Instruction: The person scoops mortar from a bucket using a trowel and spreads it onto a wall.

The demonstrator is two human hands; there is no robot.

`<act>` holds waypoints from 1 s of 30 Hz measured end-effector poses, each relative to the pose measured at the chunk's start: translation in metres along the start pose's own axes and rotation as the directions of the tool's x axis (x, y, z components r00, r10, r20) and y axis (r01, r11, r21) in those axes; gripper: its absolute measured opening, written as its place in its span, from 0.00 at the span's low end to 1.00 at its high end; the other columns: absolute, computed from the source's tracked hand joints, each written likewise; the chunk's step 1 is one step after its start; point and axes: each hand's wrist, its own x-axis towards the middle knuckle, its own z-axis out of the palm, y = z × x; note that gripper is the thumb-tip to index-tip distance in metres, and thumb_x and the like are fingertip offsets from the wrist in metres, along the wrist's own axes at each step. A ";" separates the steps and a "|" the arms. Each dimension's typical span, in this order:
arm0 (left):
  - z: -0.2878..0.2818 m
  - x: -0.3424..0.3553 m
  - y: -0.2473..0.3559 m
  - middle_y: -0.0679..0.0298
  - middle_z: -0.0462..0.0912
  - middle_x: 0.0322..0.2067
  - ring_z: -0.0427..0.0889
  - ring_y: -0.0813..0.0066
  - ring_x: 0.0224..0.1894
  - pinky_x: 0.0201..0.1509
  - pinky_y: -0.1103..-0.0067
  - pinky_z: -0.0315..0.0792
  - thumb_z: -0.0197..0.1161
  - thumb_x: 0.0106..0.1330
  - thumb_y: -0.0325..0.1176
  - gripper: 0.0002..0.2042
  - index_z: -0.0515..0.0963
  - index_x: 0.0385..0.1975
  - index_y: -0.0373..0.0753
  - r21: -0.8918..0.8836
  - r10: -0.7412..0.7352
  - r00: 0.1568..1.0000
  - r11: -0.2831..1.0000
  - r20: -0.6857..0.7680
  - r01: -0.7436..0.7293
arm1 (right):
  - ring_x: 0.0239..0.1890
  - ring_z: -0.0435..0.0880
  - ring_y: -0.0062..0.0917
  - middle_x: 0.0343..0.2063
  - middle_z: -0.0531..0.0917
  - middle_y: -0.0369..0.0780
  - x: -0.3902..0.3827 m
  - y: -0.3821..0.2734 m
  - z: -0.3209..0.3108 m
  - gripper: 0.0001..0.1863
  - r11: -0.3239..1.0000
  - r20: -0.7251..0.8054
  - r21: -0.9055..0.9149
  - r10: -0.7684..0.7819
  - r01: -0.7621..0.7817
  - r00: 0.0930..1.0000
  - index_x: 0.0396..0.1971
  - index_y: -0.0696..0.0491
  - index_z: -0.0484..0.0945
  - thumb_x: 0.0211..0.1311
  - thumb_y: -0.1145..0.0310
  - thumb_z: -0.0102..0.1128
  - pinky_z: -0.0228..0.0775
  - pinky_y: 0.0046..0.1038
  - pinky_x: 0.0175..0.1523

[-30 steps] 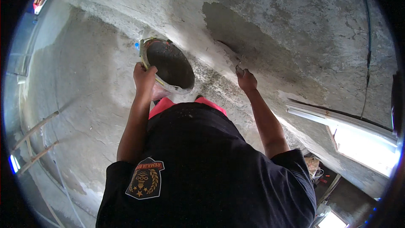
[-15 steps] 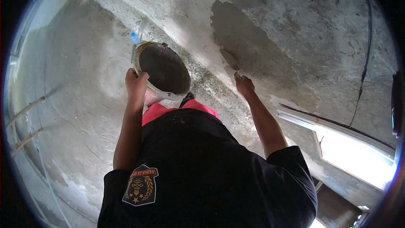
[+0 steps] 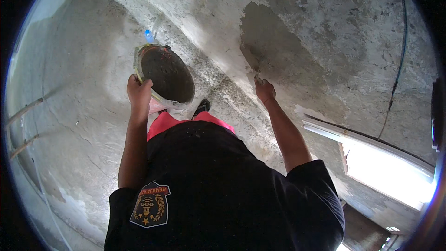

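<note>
My left hand [image 3: 139, 92] grips the near-left rim of a round bucket [image 3: 173, 104], its thumb over the edge. Dark grey wet mortar [image 3: 167, 74] shows inside the bucket. Out to the right, my right hand [image 3: 265, 90] is closed round the handle of a trowel [image 3: 250, 58]. The trowel's blade points away from me and lies at the left border of a dark, damp mortar patch [image 3: 274, 35] on the rough grey wall. How firmly the blade presses there I cannot tell.
A bottle with a blue cap [image 3: 148, 34] stands just beyond the bucket. My dark shoe [image 3: 202, 107] is on the grey floor beside it. A cable [image 3: 402, 60] runs along the wall at right, near a bright window opening [image 3: 388, 169]. Two sticks [image 3: 25, 110] are at far left.
The bucket and my left hand have shifted left, uncovering more of my shoe. My right hand with the trowel has moved slightly left, while the damp patch appears farther right in view.
</note>
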 end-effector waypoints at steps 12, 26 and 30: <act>-0.025 0.009 -0.005 0.59 0.76 0.26 0.74 0.73 0.29 0.35 0.76 0.69 0.60 0.46 0.27 0.11 0.71 0.29 0.30 -0.007 -0.031 0.999 1.000 -0.009 0.031 | 0.49 0.79 0.45 0.44 0.81 0.51 -0.029 0.002 -0.015 0.32 0.990 0.075 -0.134 -0.035 0.045 0.997 0.46 0.53 0.78 0.60 0.38 0.47 0.71 0.42 0.52; -0.038 0.025 -0.009 0.61 0.76 0.26 0.74 0.75 0.29 0.34 0.77 0.69 0.59 0.47 0.25 0.10 0.72 0.29 0.31 0.087 -0.056 0.997 0.995 0.055 0.051 | 0.43 0.80 0.49 0.37 0.83 0.51 -0.028 0.014 0.017 0.29 0.997 -0.045 0.017 0.071 -0.070 0.996 0.42 0.52 0.77 0.59 0.40 0.50 0.72 0.45 0.46; -0.040 0.037 -0.015 0.60 0.77 0.25 0.75 0.74 0.27 0.33 0.77 0.70 0.59 0.46 0.27 0.10 0.72 0.29 0.31 0.116 -0.044 0.997 0.993 0.064 0.036 | 0.41 0.81 0.48 0.36 0.83 0.51 0.001 -0.012 -0.006 0.27 1.000 -0.182 0.012 0.024 -0.023 0.983 0.40 0.51 0.78 0.59 0.40 0.51 0.72 0.45 0.43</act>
